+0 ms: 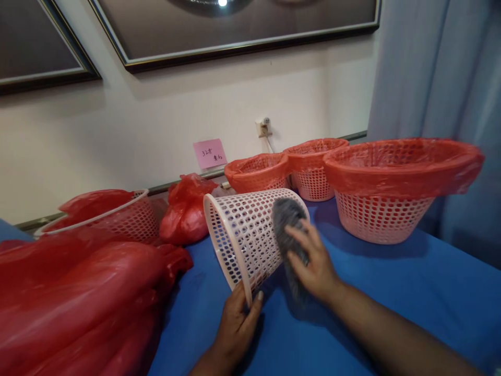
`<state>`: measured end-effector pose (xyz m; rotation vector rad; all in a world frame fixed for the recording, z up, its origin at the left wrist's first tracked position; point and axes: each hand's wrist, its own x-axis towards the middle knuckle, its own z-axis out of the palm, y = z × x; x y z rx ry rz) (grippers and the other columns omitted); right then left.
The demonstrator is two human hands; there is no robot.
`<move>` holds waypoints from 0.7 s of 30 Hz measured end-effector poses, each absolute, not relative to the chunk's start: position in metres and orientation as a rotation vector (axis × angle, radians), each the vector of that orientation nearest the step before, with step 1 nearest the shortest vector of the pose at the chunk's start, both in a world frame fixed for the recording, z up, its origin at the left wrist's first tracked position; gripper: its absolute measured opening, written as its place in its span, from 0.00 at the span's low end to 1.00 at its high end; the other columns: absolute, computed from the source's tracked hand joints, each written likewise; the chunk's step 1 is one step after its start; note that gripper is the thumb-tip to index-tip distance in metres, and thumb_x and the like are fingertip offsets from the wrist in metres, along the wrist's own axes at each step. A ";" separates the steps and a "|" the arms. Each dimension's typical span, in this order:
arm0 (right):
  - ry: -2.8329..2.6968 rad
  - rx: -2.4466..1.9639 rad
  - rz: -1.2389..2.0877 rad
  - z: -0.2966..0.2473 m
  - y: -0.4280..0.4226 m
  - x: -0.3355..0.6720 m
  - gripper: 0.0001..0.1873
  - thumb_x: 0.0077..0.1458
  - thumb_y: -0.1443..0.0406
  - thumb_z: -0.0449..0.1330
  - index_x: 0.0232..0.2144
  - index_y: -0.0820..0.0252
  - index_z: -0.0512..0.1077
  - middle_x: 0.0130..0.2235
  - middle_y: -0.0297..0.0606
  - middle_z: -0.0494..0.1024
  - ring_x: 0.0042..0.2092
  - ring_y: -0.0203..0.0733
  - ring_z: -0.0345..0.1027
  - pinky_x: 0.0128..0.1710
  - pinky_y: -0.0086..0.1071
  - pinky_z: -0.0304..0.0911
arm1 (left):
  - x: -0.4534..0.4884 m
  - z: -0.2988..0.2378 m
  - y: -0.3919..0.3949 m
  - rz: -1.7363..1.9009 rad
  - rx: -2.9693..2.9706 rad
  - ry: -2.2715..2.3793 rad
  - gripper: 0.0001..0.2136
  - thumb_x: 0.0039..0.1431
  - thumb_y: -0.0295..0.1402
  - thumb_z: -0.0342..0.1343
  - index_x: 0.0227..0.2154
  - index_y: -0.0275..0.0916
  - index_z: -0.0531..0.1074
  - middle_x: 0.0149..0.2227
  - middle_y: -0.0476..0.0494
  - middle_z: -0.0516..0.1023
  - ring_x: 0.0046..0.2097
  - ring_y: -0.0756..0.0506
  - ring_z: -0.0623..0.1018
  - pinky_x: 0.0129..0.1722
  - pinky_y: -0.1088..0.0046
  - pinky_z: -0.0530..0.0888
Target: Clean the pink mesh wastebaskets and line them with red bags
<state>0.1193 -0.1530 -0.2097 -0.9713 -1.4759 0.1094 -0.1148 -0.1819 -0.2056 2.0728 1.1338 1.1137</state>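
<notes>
A white perforated plastic basket lies tipped on its side, its mouth facing left. My left hand pinches the rim at the lower front, thumb on one side and fingers on the other. Against the outer wall near the basket's base, my right hand presses a dark grey cloth. Part of the cloth hangs below the fingers and is blurred. The far side of the basket is hidden.
Red-lined baskets stand at the back and right on the blue-covered table. Red plastic bags fill the left, beside another white-rimmed basket. A pink note and a wall socket are behind.
</notes>
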 end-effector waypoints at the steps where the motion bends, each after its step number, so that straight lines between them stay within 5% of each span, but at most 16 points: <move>1: -1.658 -0.818 0.055 -0.208 -0.166 0.109 0.30 0.57 0.69 0.57 0.62 0.49 0.67 0.66 0.44 0.61 0.65 0.51 0.62 0.61 0.48 0.65 | -0.115 -0.206 -0.182 1.115 2.066 1.122 0.17 0.66 0.42 0.56 0.52 0.40 0.79 0.48 0.37 0.84 0.53 0.36 0.81 0.59 0.55 0.74; 5: -1.857 -0.544 -0.010 -0.208 -0.185 0.090 0.32 0.53 0.72 0.56 0.60 0.49 0.68 0.65 0.44 0.61 0.60 0.48 0.67 0.54 0.40 0.72 | -0.115 -0.206 -0.181 1.110 2.046 1.097 0.18 0.66 0.45 0.56 0.48 0.38 0.81 0.44 0.37 0.85 0.48 0.37 0.82 0.56 0.56 0.77; 9: -1.244 -1.146 0.190 -0.216 -0.134 0.129 0.23 0.55 0.67 0.57 0.53 0.53 0.75 0.60 0.46 0.67 0.63 0.55 0.64 0.63 0.53 0.63 | -0.115 -0.207 -0.179 1.073 2.072 1.146 0.19 0.68 0.40 0.53 0.57 0.40 0.76 0.53 0.36 0.81 0.58 0.36 0.78 0.63 0.52 0.70; 13: -0.922 -1.351 0.380 -0.217 -0.102 0.159 0.26 0.52 0.62 0.59 0.54 0.58 0.74 0.53 0.49 0.74 0.56 0.58 0.71 0.60 0.59 0.64 | -0.117 -0.212 -0.176 1.014 2.174 1.125 0.21 0.66 0.37 0.54 0.60 0.42 0.74 0.58 0.36 0.78 0.62 0.35 0.75 0.65 0.50 0.68; 17: -1.424 -1.017 0.131 -0.209 -0.144 0.128 0.27 0.57 0.67 0.57 0.59 0.52 0.71 0.65 0.46 0.62 0.66 0.53 0.59 0.64 0.52 0.61 | -0.116 -0.213 -0.174 0.994 2.230 1.120 0.20 0.65 0.37 0.54 0.57 0.42 0.76 0.55 0.36 0.80 0.59 0.35 0.77 0.64 0.50 0.69; 21: -1.869 -0.460 -0.005 -0.199 -0.190 0.094 0.33 0.51 0.72 0.56 0.60 0.52 0.68 0.64 0.45 0.60 0.59 0.47 0.67 0.54 0.40 0.71 | -0.112 -0.204 -0.179 1.000 2.116 1.079 0.15 0.61 0.41 0.59 0.47 0.42 0.81 0.44 0.39 0.85 0.46 0.38 0.83 0.53 0.61 0.79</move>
